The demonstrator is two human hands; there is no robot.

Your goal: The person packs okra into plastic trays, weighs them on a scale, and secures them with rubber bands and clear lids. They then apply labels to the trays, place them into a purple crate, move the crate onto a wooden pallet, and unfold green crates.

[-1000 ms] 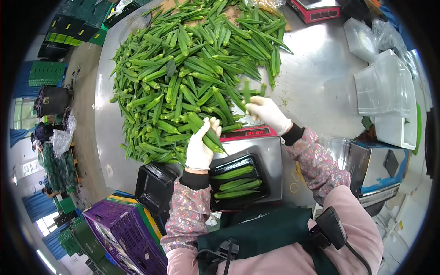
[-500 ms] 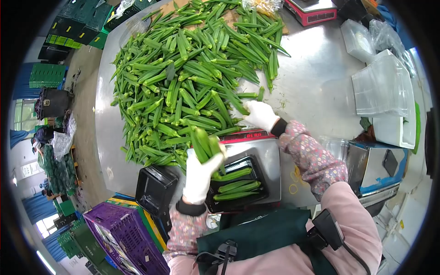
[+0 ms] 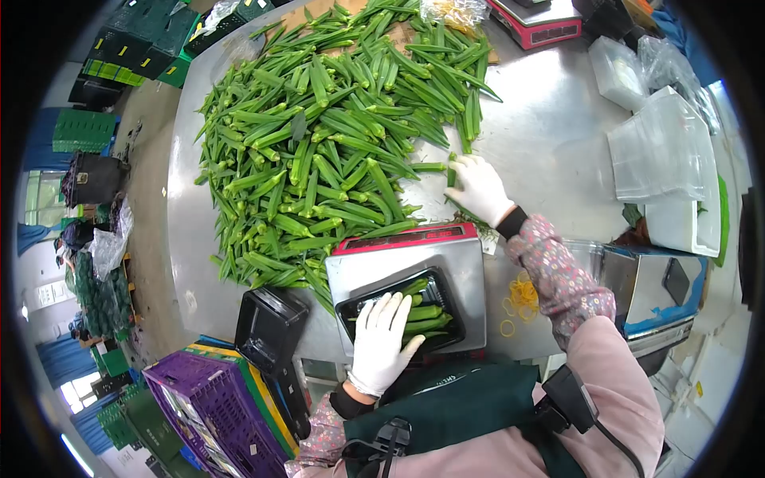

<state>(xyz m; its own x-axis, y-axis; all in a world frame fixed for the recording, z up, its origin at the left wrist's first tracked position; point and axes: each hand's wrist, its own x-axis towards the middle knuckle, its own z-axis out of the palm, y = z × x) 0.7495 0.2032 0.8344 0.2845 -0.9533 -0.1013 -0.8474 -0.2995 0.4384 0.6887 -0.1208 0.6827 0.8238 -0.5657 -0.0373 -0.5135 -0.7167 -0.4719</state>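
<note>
My left hand [image 3: 382,344], in a white glove, lies over the left side of a black tray [image 3: 460,341] with its fingers stretched out, resting on okra pods [image 3: 426,313] inside it. The palm and fingers hide part of the tray's contents. Under the tray is a scale [image 3: 470,275] with a red front edge [image 3: 398,240]. My right hand [image 3: 480,190], also gloved in white, is beyond the scale with its thumb and fingers closed about a single okra pod [image 3: 451,170] on the metal table. A large okra heap [image 3: 319,151] spreads to its left.
Empty black trays [image 3: 271,323] stand left of the scale, above a purple crate [image 3: 215,406]. Yellow rubber bands [image 3: 522,299] lie to the right. Clear plastic containers [image 3: 665,151] and a second red scale [image 3: 538,24] occupy the far right of the metal table [image 3: 550,127].
My left hand has lowered its okra pods into the tray and opened over them. My right hand has moved right, from the heap's edge to the single pod.
</note>
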